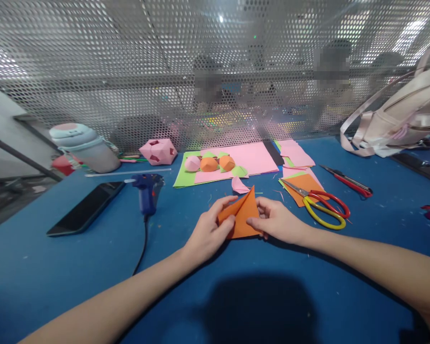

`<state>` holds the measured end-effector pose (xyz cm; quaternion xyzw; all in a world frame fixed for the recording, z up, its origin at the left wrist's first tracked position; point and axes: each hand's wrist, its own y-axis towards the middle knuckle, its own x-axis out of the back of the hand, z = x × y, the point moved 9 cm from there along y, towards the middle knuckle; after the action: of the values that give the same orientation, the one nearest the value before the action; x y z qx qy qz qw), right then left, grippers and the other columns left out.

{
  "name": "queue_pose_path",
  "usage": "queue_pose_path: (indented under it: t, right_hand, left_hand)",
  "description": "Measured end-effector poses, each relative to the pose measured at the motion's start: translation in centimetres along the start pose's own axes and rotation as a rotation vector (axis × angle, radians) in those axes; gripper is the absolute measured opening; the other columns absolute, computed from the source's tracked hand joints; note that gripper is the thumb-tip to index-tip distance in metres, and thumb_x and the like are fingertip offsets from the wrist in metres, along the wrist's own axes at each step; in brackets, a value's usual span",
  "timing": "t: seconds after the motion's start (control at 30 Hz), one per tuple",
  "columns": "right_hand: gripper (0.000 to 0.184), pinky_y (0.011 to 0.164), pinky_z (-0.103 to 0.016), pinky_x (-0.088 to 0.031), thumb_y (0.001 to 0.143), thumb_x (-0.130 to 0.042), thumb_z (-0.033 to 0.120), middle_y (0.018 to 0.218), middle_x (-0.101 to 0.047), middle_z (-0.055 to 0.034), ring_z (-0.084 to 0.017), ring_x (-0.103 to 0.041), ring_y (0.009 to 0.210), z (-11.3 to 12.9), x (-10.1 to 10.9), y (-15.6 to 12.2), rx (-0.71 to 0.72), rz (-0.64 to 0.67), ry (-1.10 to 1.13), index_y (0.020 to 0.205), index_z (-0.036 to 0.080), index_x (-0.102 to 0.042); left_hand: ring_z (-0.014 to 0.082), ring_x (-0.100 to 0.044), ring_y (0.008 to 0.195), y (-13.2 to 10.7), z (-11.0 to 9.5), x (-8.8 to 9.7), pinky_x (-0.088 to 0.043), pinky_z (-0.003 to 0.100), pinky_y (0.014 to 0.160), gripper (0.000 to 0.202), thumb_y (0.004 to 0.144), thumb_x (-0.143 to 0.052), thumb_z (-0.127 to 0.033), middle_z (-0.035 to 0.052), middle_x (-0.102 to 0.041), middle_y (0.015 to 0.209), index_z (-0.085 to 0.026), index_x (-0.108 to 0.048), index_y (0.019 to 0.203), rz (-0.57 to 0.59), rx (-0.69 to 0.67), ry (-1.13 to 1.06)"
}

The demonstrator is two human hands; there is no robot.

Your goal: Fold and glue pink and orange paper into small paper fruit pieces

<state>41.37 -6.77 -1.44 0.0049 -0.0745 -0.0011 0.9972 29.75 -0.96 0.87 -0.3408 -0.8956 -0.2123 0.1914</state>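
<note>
A folded orange paper triangle (pixel 244 216) lies on the blue table (pixel 57 267), pointing up and away from me. My left hand (pixel 208 230) pinches its left edge with thumb and fingers. My right hand (pixel 277 220) grips its right side, thumb on top of the paper. Both hands rest on the table around the paper.
Red-and-yellow scissors (pixel 322 205) lie on orange sheets (pixel 304 184) to the right, beside a red utility knife (pixel 347 180). A blue glue gun (pixel 147 190) and a black phone (pixel 86 208) lie left. Pink and green sheets (pixel 251 160) carry small paper shapes (pixel 209 164). A perforated screen (pixel 215 71) stands behind.
</note>
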Motion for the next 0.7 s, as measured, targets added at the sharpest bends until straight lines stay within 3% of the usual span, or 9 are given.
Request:
queue_pose_path:
  t: [0.13,0.27,0.33,0.5,0.7]
  right_hand:
    - [0.013,0.062,-0.024,-0.046,0.077,-0.053,0.015,0.08,-0.062,-0.0008,-0.014,-0.058,0.072,0.8,1.5,0.2,0.077,-0.11,-0.114,0.088,0.017,-0.058]
    - [0.015,0.07,-0.028,-0.046,0.08,-0.058,0.027,0.088,-0.064,-0.0033,-0.018,-0.058,0.082,1.0,2.3,0.3,0.099,-0.191,-0.155,0.09,0.016,-0.059]
    - [0.019,0.069,-0.028,-0.047,0.079,-0.06,0.031,0.089,-0.065,-0.0039,-0.019,-0.059,0.082,1.0,2.5,0.3,0.089,-0.212,-0.19,0.091,0.016,-0.06]
    - [0.016,0.071,-0.027,-0.048,0.079,-0.059,0.025,0.092,-0.068,-0.0031,-0.018,-0.061,0.084,1.1,2.7,0.2,0.102,-0.229,-0.244,0.093,0.016,-0.062]
    - [0.014,0.072,-0.026,-0.048,0.079,-0.058,0.02,0.091,-0.067,-0.0023,-0.017,-0.061,0.084,1.2,3.0,0.4,0.145,-0.216,-0.298,0.092,0.017,-0.061]
  left_hand:
    - [0.026,-0.061,0.103,0.6,1.7,-0.9,-0.049,0.041,0.089,0.035,0.085,-0.054,-0.03,0.0101,-0.064,0.114,-0.014,-0.054,0.116,-0.006,0.193,-0.484]
    - [0.0259,-0.063,0.1,0.4,1.5,-2.6,-0.051,0.041,0.086,0.039,0.082,-0.059,-0.026,0.0119,-0.064,0.115,-0.013,-0.054,0.119,0.033,0.265,-0.834]
    - [0.0257,-0.064,0.099,0.2,1.5,-2.9,-0.051,0.04,0.085,0.04,0.081,-0.061,-0.025,0.0121,-0.066,0.112,-0.013,-0.056,0.118,0.026,0.301,-0.901]
    - [0.0218,-0.066,0.094,0.0,2.2,-3.1,-0.052,0.033,0.083,0.032,0.081,-0.062,-0.021,0.0098,-0.069,0.106,-0.015,-0.06,0.112,-0.023,0.387,-0.998]
    - [0.0159,-0.067,0.08,0.3,3.6,-2.0,-0.055,0.027,0.073,0.006,0.081,-0.061,-0.02,0.0051,-0.068,0.09,-0.015,-0.06,0.085,-0.123,0.43,-0.958]
